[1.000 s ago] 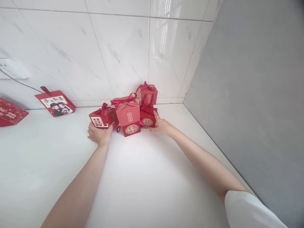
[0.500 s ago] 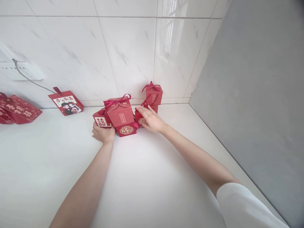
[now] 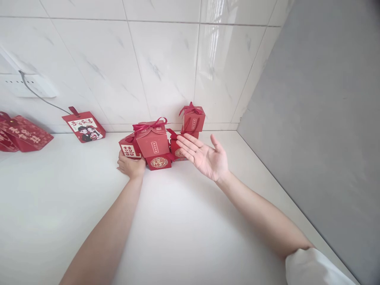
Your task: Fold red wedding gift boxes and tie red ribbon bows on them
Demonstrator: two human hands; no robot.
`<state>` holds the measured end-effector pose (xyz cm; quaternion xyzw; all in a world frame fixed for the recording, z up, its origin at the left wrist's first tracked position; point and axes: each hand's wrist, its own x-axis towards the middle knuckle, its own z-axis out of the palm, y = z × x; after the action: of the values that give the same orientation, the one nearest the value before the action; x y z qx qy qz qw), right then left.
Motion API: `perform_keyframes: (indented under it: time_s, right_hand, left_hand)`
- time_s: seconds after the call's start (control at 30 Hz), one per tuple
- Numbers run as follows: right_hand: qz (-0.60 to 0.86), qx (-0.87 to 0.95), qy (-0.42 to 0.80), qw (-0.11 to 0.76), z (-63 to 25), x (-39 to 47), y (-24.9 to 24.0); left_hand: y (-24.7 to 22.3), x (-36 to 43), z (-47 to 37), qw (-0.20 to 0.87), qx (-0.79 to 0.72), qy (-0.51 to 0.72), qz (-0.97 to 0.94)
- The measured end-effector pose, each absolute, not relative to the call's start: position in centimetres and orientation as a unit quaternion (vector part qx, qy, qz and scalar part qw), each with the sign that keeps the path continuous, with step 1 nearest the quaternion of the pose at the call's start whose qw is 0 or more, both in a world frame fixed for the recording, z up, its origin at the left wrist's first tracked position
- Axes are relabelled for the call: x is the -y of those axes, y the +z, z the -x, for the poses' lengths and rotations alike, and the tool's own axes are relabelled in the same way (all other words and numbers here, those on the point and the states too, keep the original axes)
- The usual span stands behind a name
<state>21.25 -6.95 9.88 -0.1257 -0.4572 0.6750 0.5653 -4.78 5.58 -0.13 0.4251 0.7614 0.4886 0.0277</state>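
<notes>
My left hand point(image 3: 130, 164) is at the lower front of a red gift box point(image 3: 128, 151) with a white character panel, its fingers bent round the lower left corner. My right hand point(image 3: 206, 156) is turned palm up, fingers stretched and thumb apart, with nothing in it. Its fingertips overlap the view of a red box with a round gold emblem point(image 3: 178, 153); whether they touch is unclear. Between my hands a pinkish-red ribbon-tied box point(image 3: 152, 140) rests above a red box with gold lettering point(image 3: 159, 162). Behind, another ribbon-tied box point(image 3: 192, 120) tops a stack.
Further left, a red gift bag with a printed couple point(image 3: 84, 126) leans near the tiled wall point(image 3: 166, 63). More patterned red packages point(image 3: 28, 136) stand at the left edge. A grey cable point(image 3: 44, 96) runs from the socket point(image 3: 34, 86). A grey panel point(image 3: 320, 118) bounds the white countertop point(image 3: 178, 229).
My right hand has drawn back to the right from the emblem box and turned from palm down to palm up. My left hand stays on its box.
</notes>
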Motion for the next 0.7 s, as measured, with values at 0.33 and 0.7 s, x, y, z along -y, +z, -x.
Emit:
perform_keyframes:
  time_s: [0.33,0.7]
  right_hand:
    - [0.321,0.435,0.608,0.581,-22.1,5.7,9.0]
    - [0.397,0.735,0.485,0.259,-12.3,0.7,2.0]
  left_hand:
    - [0.0,-5.4,4.9,0.027,-0.751,0.502,-0.428]
    - [0.2,-4.3,4.9,0.106,-0.689,0.631,-0.341]
